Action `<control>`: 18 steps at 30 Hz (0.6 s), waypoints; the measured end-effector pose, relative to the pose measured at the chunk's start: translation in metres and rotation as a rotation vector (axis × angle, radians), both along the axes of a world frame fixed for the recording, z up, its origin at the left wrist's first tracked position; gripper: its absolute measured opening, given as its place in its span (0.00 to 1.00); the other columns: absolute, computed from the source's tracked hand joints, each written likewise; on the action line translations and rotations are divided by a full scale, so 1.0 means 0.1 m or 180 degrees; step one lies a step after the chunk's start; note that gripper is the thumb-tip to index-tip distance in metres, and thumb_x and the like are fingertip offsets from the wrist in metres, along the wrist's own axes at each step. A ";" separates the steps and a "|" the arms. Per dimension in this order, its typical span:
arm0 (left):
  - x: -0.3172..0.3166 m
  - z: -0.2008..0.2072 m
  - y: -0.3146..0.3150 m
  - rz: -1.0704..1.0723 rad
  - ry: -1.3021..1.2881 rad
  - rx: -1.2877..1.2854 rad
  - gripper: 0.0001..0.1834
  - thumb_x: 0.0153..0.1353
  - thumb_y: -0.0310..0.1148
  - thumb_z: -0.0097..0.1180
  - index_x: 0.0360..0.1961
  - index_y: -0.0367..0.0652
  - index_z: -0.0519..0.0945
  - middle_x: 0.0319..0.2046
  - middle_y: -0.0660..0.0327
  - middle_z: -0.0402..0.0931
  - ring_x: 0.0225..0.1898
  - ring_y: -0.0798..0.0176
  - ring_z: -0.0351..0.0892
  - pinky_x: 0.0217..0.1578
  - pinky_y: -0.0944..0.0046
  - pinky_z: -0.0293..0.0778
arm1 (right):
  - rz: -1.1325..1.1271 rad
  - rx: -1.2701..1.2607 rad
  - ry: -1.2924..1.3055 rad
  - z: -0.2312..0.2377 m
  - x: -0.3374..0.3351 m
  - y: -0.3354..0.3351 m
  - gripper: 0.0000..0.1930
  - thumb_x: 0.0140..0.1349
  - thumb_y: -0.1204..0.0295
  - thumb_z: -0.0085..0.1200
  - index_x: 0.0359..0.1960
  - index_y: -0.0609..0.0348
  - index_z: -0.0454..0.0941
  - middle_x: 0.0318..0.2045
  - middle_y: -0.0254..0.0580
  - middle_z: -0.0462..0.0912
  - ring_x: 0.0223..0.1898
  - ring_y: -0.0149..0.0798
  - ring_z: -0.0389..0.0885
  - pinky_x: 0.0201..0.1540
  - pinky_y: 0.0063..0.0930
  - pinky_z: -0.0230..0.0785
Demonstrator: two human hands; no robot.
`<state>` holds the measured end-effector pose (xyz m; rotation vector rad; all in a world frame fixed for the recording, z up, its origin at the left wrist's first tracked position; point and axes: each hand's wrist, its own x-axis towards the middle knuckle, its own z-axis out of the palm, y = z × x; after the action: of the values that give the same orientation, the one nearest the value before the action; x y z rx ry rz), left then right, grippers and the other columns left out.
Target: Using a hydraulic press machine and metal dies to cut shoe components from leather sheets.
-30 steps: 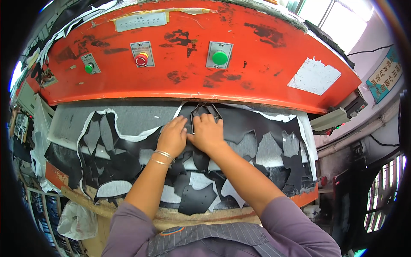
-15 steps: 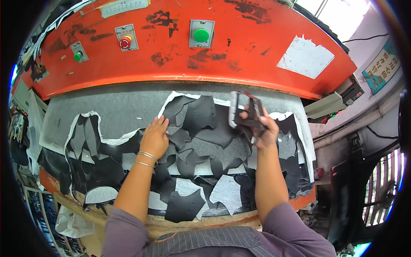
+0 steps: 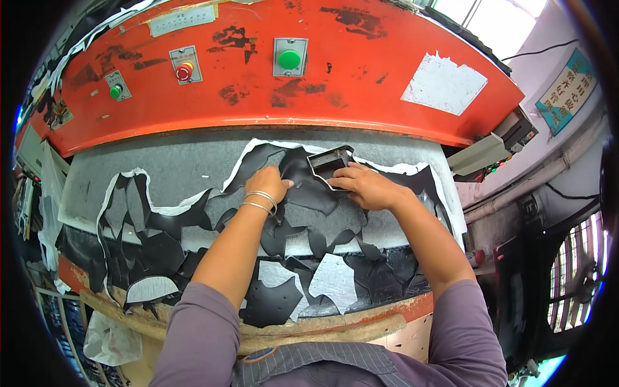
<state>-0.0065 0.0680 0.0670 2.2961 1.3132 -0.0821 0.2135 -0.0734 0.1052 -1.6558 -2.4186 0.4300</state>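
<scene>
A black leather-like sheet (image 3: 316,201) with a white edge and cut-out gaps lies across the grey press bed (image 3: 174,153). My right hand (image 3: 371,186) grips the near right edge of a cutting die (image 3: 329,157), a hollow metal frame resting on the sheet near its far edge. To the die's left, my left hand (image 3: 267,183) is closed with curled fingers on the sheet, its thumb pointing right. The material bunches beside that thumb; the fingertips are hidden. Nearer me lie a loose black cut piece (image 3: 274,302) and a pale grey piece (image 3: 335,284).
Behind the bed rises the press's orange front (image 3: 251,97), with a red button (image 3: 184,71), a large green button (image 3: 289,60) and a small green button (image 3: 116,91). A wooden rail (image 3: 322,334) runs along the near edge. A plastic bag (image 3: 111,338) hangs at lower left.
My right hand has brought the raised die down and left onto the sheet. My left hand has moved right, its fingers going from outstretched to curled. The sheet's middle part has shifted and bunched.
</scene>
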 end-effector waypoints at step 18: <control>-2.35 0.42 -0.03 0.0959 -0.1069 0.1126 0.28 0.59 0.40 0.58 0.57 0.35 0.69 0.45 0.52 0.74 0.44 0.58 0.75 0.46 0.60 0.71 | -0.1407 0.0067 0.0061 -0.18 -0.48 0.19 0.24 0.55 0.75 0.56 0.56 0.52 0.73 0.53 0.45 0.74 0.55 0.44 0.71 0.55 0.43 0.58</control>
<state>-0.2416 0.0653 0.1090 2.2221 1.5636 0.6550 0.1657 -0.0541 0.0867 -2.0861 -1.9494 0.3431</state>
